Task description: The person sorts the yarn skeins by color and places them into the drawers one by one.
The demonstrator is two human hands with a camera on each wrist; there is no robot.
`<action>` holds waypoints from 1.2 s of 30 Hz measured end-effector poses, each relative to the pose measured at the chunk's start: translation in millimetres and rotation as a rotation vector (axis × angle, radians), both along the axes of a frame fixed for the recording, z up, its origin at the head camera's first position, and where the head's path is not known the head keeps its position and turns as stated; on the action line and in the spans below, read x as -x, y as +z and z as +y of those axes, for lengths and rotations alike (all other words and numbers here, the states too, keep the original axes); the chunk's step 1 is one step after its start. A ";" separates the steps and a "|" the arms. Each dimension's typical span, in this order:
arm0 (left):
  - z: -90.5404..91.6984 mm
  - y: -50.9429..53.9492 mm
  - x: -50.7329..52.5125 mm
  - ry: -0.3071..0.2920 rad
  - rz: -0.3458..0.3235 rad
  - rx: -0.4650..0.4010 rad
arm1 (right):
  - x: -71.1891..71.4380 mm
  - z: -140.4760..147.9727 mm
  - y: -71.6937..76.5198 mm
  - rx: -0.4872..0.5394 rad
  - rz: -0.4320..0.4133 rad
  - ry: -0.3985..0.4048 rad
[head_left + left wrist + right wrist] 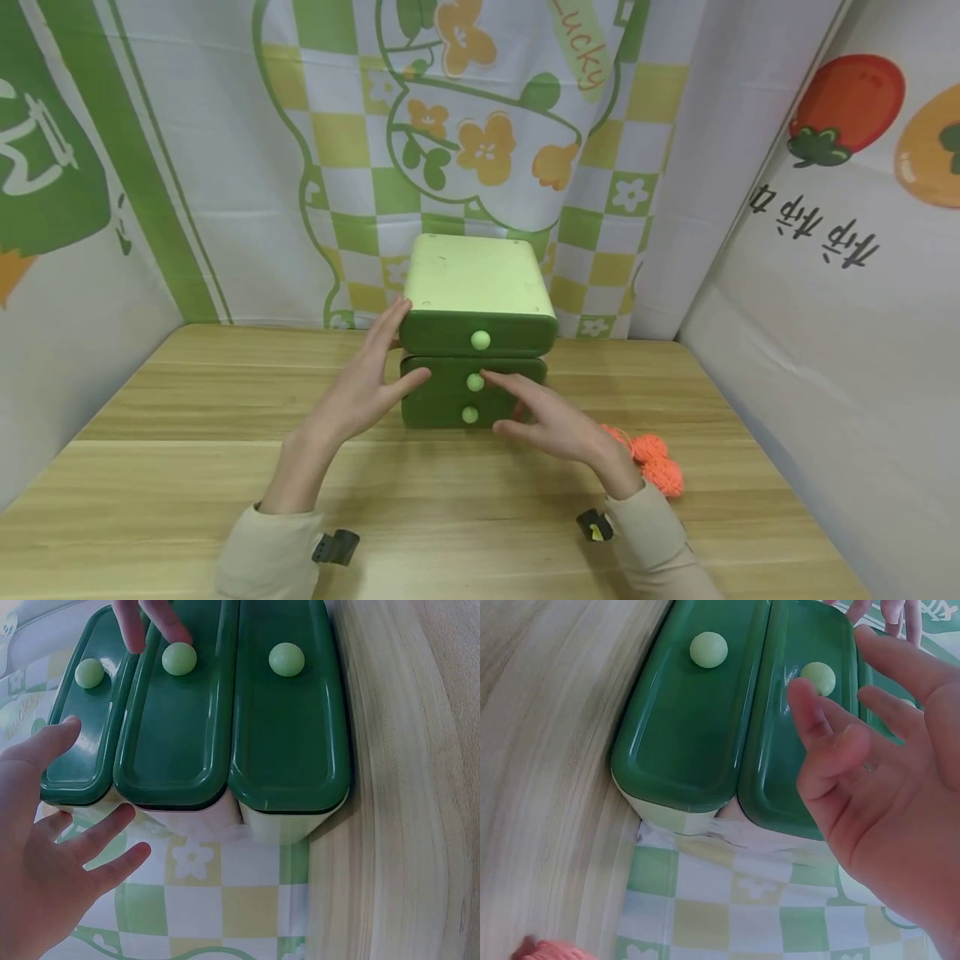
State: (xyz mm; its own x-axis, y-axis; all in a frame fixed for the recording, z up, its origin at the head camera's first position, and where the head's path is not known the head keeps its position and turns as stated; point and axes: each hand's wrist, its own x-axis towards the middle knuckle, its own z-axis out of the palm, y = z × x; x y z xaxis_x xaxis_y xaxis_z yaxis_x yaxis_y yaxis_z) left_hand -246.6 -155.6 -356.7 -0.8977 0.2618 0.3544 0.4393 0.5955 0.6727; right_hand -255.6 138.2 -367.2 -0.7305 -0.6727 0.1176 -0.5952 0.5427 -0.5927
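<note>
A small drawer unit (pixel 480 275) with a pale green top and three dark green drawer fronts stands on the table; each front has a round light green knob. My left hand (pixel 352 396) is at its left side, fingers extended near the top drawer (pixel 438 333); whether they touch it I cannot tell. The thumb is spread apart. In front of the unit, my right hand (pixel 555 417) has a fingertip at the middle knob (pixel 819 677), its thumb away from the knob. Neither hand grips anything.
Orange yarn (pixel 662 475) lies on the wooden table (pixel 450 517), to the right beyond my right wrist. A patterned curtain (pixel 345 142) hangs behind the unit. Printed cloth walls (pixel 810 350) close in both sides.
</note>
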 end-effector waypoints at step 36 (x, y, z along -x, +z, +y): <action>-1.8 -9.0 7.0 0.010 0.146 0.073 | 11.2 -7.7 -32.7 -0.113 -0.087 0.029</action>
State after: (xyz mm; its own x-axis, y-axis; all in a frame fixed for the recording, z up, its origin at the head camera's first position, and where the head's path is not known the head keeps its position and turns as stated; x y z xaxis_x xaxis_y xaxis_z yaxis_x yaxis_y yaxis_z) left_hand -253.6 -157.3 -365.8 -0.8405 0.2831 0.4621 0.5233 0.6451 0.5568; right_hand -266.8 130.6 -399.9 -0.7150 -0.6988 -0.0226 -0.5605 0.5922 -0.5789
